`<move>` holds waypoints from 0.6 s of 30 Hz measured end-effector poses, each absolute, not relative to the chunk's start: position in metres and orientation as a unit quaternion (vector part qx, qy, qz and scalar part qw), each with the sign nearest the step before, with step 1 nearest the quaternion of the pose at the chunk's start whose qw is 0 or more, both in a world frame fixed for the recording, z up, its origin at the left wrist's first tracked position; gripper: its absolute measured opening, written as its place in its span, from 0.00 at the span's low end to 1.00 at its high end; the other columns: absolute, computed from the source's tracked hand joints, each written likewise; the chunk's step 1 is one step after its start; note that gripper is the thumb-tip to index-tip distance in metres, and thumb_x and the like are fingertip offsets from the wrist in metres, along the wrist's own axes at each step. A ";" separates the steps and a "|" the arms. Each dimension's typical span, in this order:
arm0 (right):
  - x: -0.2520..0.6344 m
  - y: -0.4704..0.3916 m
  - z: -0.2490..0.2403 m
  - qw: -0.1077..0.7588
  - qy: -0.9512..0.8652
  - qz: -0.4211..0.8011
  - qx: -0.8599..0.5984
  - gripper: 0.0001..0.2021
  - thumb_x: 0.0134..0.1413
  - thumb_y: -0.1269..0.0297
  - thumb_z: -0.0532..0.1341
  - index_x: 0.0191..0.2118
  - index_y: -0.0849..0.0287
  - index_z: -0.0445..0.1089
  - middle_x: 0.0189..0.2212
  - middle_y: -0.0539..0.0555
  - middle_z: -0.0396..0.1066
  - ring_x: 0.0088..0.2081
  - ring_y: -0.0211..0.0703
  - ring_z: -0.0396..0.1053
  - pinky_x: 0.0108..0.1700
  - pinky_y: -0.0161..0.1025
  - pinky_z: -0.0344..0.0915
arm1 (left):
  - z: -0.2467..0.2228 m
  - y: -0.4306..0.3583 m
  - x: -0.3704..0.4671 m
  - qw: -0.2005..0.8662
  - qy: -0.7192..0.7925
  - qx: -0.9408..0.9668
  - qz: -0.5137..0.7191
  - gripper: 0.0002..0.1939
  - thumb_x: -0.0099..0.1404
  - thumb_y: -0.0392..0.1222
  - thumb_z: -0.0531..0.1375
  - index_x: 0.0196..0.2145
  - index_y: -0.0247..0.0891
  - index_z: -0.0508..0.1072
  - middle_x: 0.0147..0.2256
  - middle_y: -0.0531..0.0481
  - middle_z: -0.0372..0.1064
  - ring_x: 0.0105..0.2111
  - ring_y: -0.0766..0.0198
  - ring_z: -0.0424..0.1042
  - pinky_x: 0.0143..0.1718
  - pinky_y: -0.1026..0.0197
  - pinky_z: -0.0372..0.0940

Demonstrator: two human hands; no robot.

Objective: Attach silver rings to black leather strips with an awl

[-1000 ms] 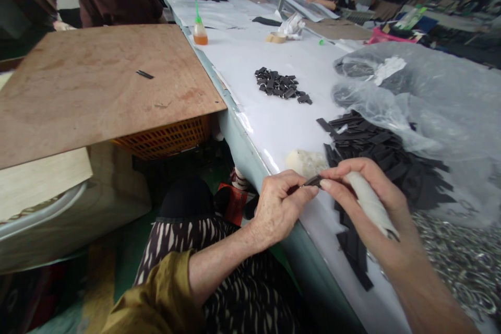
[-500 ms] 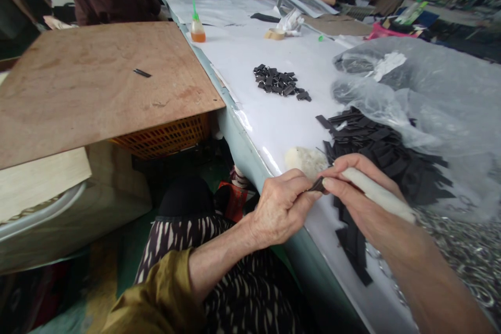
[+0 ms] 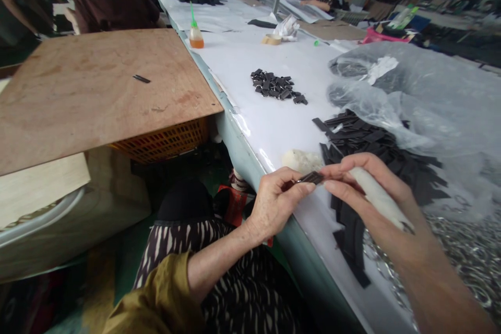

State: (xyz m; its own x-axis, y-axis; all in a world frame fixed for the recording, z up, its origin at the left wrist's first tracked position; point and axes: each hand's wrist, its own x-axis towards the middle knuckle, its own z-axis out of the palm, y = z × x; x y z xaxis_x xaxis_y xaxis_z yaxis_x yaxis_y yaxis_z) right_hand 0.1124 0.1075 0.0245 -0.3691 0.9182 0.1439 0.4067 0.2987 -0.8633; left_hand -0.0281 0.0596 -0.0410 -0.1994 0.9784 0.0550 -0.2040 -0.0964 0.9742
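Observation:
Between thumb and fingers, my left hand (image 3: pixel 276 201) pinches a small dark strip piece (image 3: pixel 312 178) over the table's edge. My right hand (image 3: pixel 364 188) has its fingertips at the right end of that piece and holds a white-wrapped tool (image 3: pixel 381 198) against the palm. A pale fuzzy pad (image 3: pixel 301 159) lies just behind the fingers. Beyond my right hand is a heap of dark strips (image 3: pixel 376 138), partly under clear plastic. Silver metal rings (image 3: pixel 465 255) are piled at the right. Farther back sits a cluster of dark looped pieces with rings (image 3: pixel 274 85).
A wooden board (image 3: pixel 105 94) at the left carries a small dark strip (image 3: pixel 141 79). A glue bottle (image 3: pixel 196 36), a tape roll (image 3: pixel 271 39) and a plastic bag (image 3: pixel 438 88) lie on the white table (image 3: pixel 235 57). A person in dark clothing (image 3: pixel 115 2) sits behind the board.
My left hand has shifted slightly left, showing more of the dark piece. The right fingertips have opened a little and drawn back from it. The white-wrapped tool has tilted more steeply.

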 end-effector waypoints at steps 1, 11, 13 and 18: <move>0.113 0.108 0.024 0.331 -0.737 0.381 -0.450 0.11 0.48 0.60 0.65 0.36 0.54 0.64 0.37 0.50 0.73 0.38 0.41 0.72 0.40 0.37 0.69 | -0.041 0.060 -0.028 0.494 0.471 0.399 0.612 0.09 0.59 0.44 0.60 0.28 0.34 0.72 0.23 0.55 0.61 0.24 0.70 0.59 0.26 0.66 0.55; 0.112 0.110 0.020 0.330 -0.775 0.311 -0.439 0.09 0.49 0.60 0.63 0.35 0.54 0.64 0.33 0.49 0.72 0.32 0.38 0.70 0.34 0.34 0.68 | -0.040 0.060 -0.026 0.530 0.448 0.391 0.605 0.09 0.57 0.44 0.61 0.28 0.34 0.72 0.22 0.56 0.59 0.22 0.72 0.57 0.24 0.67 0.54; 0.112 0.109 0.022 0.320 -0.783 0.310 -0.434 0.08 0.49 0.60 0.63 0.34 0.54 0.64 0.32 0.49 0.71 0.32 0.38 0.70 0.34 0.34 0.67 | -0.038 0.059 -0.025 0.534 0.444 0.386 0.607 0.09 0.57 0.44 0.62 0.28 0.34 0.72 0.23 0.55 0.60 0.22 0.72 0.57 0.24 0.67 0.53; 0.112 0.107 0.029 0.293 -0.799 0.293 -0.436 0.08 0.51 0.59 0.61 0.34 0.55 0.63 0.32 0.50 0.70 0.32 0.39 0.69 0.31 0.33 0.65 | -0.034 0.059 -0.029 0.571 0.446 0.367 0.583 0.09 0.56 0.43 0.62 0.28 0.32 0.74 0.19 0.56 0.58 0.20 0.73 0.55 0.21 0.67 0.51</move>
State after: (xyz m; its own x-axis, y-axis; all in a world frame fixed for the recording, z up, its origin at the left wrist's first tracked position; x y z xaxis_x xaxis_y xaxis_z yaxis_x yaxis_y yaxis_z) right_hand 0.1118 0.1069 0.0292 -0.4480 0.8682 0.2134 0.5247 0.4485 -0.7235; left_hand -0.0287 0.0592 -0.0337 -0.0792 0.9935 -0.0812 -0.3378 0.0499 0.9399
